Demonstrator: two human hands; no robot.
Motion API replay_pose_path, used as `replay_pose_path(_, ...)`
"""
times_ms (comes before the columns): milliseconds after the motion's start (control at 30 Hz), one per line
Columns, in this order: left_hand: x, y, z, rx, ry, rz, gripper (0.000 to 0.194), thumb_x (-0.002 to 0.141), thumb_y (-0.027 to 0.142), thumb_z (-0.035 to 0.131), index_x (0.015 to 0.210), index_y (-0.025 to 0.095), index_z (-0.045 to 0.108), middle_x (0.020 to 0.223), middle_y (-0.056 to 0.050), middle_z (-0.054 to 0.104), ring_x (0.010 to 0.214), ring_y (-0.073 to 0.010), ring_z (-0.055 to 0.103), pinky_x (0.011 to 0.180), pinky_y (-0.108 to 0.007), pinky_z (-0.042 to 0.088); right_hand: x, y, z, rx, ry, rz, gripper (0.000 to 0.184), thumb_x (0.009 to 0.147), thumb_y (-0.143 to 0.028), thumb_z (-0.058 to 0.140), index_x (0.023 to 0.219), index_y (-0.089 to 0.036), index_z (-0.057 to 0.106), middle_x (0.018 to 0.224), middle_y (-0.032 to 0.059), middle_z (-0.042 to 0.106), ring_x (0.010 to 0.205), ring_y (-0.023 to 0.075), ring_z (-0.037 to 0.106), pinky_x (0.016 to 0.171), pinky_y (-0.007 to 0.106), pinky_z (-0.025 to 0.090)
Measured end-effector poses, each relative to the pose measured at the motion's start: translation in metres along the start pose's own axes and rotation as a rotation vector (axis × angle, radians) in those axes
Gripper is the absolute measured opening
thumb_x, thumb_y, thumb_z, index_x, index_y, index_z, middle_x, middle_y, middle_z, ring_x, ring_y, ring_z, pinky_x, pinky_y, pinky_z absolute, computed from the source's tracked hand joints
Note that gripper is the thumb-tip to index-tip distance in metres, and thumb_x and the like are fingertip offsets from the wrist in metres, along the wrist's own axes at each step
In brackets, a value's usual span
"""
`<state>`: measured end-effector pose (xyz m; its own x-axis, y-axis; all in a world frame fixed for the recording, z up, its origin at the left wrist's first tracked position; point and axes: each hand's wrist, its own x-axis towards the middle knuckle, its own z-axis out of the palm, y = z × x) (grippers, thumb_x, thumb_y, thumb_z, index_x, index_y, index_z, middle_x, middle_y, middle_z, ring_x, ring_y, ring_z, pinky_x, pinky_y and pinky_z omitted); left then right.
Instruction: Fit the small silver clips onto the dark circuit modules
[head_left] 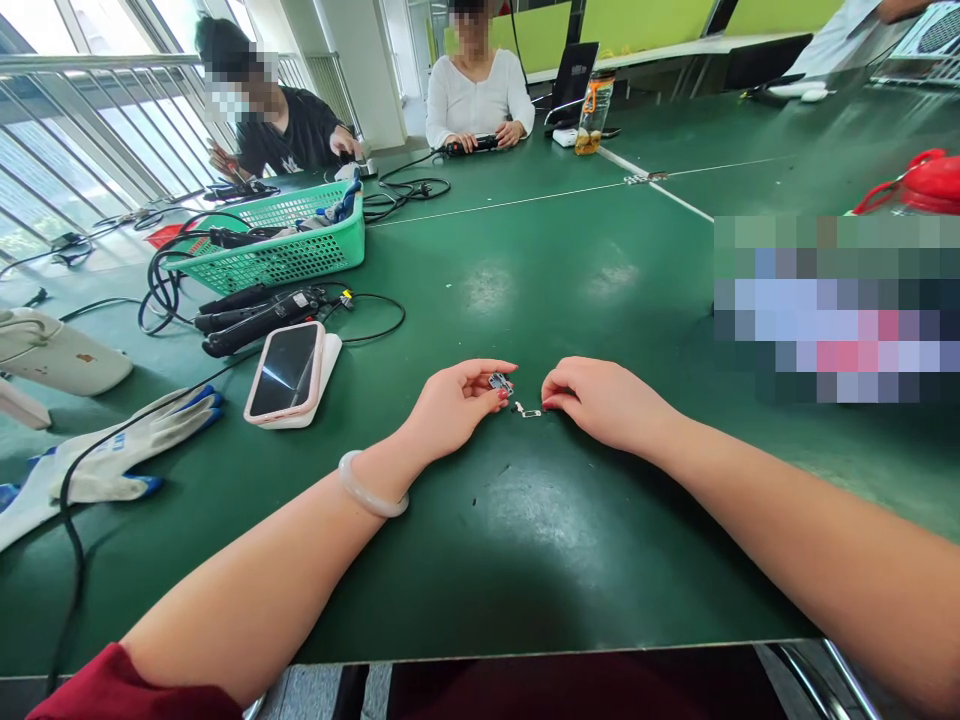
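My left hand [459, 402] is closed, pinching a small silvery metal part [499, 382] between thumb and fingers. A second small piece, a flat light-coloured bracket-like plate with openings [531, 412], is just to the right of it, low over the green table. The fingertips of my right hand [600, 397] are pressed together at the right end of this plate and grip it. The two pieces are close together; whether they touch, I cannot tell. A pale bangle [371, 487] circles my left wrist.
Left of my hands lie a pink-edged phone [285, 370], black cabled tools [259, 318] and white-blue gloves [120, 450]. A green basket [281, 262] stands behind them. Two people sit across the green table [510, 560], near a bottle [594, 115]. A red object [926, 185] is far right.
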<state>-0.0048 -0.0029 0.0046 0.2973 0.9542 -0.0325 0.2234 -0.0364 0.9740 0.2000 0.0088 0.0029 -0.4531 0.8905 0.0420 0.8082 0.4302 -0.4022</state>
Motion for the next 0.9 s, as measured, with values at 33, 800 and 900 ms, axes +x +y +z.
replay_pose_path(33, 0.0003, -0.0002, 0.0, -0.005, 0.002, -0.005, 0.035, 0.077, 0.012, 0.058, 0.112, 0.014, 0.062, 0.088, -0.005, 0.065, 0.077, -0.0119, 0.062, 0.081, -0.032, 0.051, 0.0002, -0.0001, 0.0007, -0.011, 0.0, -0.005, 0.017, 0.085, -0.021, 0.052, 0.071, -0.021, 0.062, 0.082, 0.0016, 0.062, 0.072, 0.0154, 0.056, 0.064, 0.028, 0.039)
replay_pose_path(800, -0.001, 0.0001, -0.0037, 0.241, 0.086, 0.052, 0.03, 0.074, 0.021, 0.065, 0.105, 0.019, 0.066, 0.093, -0.004, 0.07, 0.083, -0.0149, 0.064, 0.084, -0.032, 0.051, -0.0029, 0.0063, -0.0083, -0.04, -0.024, -0.113, 0.017, 0.087, -0.028, 0.052, 0.078, -0.022, 0.065, 0.086, -0.0001, 0.062, 0.075, 0.0139, 0.057, 0.066, 0.027, 0.04)
replay_pose_path(900, -0.0019, 0.001, -0.0038, 0.313, 0.098, 0.061, 0.028, 0.072, 0.021, 0.067, 0.1, 0.021, 0.066, 0.094, -0.003, 0.07, 0.082, -0.0151, 0.063, 0.078, -0.03, 0.05, -0.0039, 0.007, -0.0081, -0.053, -0.018, -0.121, 0.014, 0.085, -0.025, 0.053, 0.078, -0.022, 0.065, 0.087, -0.0006, 0.062, 0.074, 0.0133, 0.058, 0.064, 0.026, 0.04)
